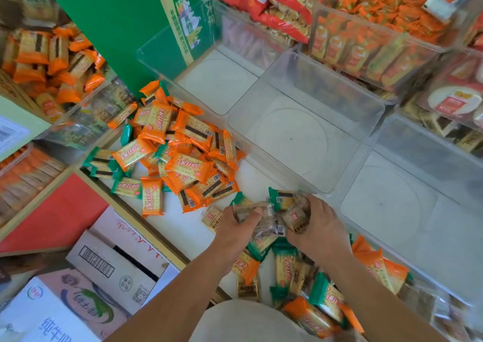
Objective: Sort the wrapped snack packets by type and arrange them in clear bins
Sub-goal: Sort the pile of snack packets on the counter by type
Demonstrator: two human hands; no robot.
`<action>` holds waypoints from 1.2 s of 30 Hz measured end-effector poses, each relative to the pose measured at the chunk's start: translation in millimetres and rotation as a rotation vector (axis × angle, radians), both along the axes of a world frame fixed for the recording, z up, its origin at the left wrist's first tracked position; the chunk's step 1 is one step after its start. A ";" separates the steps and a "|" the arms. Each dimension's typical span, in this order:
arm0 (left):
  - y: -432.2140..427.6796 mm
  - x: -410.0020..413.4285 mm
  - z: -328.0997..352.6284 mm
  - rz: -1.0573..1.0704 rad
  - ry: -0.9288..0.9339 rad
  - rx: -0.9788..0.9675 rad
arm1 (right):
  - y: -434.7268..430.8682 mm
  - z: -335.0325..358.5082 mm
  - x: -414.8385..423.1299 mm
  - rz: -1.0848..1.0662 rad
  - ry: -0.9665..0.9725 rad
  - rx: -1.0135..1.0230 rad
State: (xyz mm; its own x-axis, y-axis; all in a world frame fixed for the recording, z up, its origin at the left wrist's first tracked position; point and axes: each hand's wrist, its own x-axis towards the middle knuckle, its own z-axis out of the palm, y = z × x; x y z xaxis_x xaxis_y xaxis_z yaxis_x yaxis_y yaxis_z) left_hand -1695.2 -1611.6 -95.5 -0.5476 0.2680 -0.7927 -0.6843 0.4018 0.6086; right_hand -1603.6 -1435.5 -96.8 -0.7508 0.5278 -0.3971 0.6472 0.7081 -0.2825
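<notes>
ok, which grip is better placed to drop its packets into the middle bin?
Probably right. The right grip holds brown packets at the near rim of the middle bin; the left grip sits farther left.

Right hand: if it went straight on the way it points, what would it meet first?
Probably the near wall of the empty clear bin, just ahead of the right hand and the packets it grips; depth is unclear.

Heap of packets on shelf, bins to its right, stocked bins behind, boxes below left.
</notes>
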 end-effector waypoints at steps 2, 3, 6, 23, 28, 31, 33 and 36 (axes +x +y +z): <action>-3.7 -0.8 -7.5 0.014 -0.075 0.030 | 2.1 2.7 1.4 0.033 -0.002 0.008; -5.6 -0.2 -11.8 0.029 -0.116 0.041 | 1.5 4.5 1.9 0.049 -0.001 0.017; -6.7 0.8 -15.4 0.066 -0.161 0.084 | -2.4 10.8 1.0 0.093 0.034 0.060; -36.5 7.6 -7.5 0.150 -0.065 0.066 | 8.6 3.6 -22.0 0.352 -0.243 -0.072; -40.5 14.1 -0.6 0.159 -0.048 0.056 | -1.7 -3.7 -23.5 0.517 -0.259 0.031; -41.4 16.7 2.2 0.185 0.011 0.051 | 2.0 0.9 -21.8 0.484 -0.199 -0.006; -43.9 16.7 4.3 0.206 0.046 0.067 | 7.9 8.0 -20.8 0.385 -0.139 -0.115; -47.6 17.0 10.4 0.197 0.090 0.122 | 12.4 21.5 -19.0 0.210 -0.032 -0.255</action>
State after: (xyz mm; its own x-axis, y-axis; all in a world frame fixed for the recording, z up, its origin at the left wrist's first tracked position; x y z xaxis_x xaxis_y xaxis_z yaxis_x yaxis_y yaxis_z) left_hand -1678.1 -1659.3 -85.2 -0.6653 0.2399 -0.7069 -0.6833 0.1857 0.7061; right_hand -1622.6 -1423.1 -75.4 -0.8177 0.2431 -0.5218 0.5057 0.7365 -0.4493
